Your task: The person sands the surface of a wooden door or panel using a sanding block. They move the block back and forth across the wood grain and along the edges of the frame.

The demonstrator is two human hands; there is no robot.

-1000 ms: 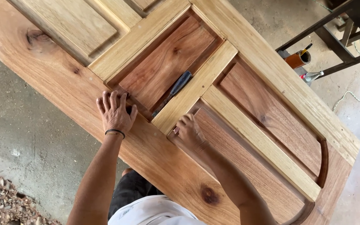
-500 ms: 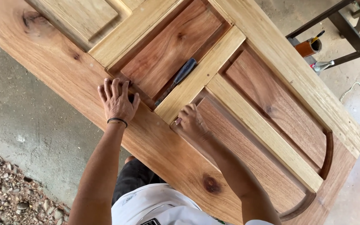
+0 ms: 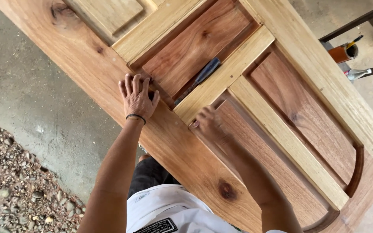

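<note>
A large wooden panel door (image 3: 182, 155) lies flat in front of me, with pale rails and reddish recessed panels. My left hand (image 3: 137, 98) rests flat on the door's near stile, fingers spread, at the corner of a recessed panel; a dark band circles its wrist. My right hand (image 3: 208, 123) is blurred, fingers curled, pressed into the corner of the neighbouring panel beside a pale rail. Whether it holds anything cannot be made out. A chisel (image 3: 203, 77) with a dark blue handle lies in the panel groove between and beyond the two hands.
An orange can (image 3: 342, 52) with a tool in it and a clear bottle (image 3: 357, 73) sit on the floor at the upper right, under a dark metal frame (image 3: 355, 23). Concrete floor (image 3: 35, 95) lies left of the door, gravel (image 3: 9, 185) at the lower left.
The view has shifted, so the door and hands sit further right and up. Both hands keep their places on the door; the right hand now looks blurred with motion.
</note>
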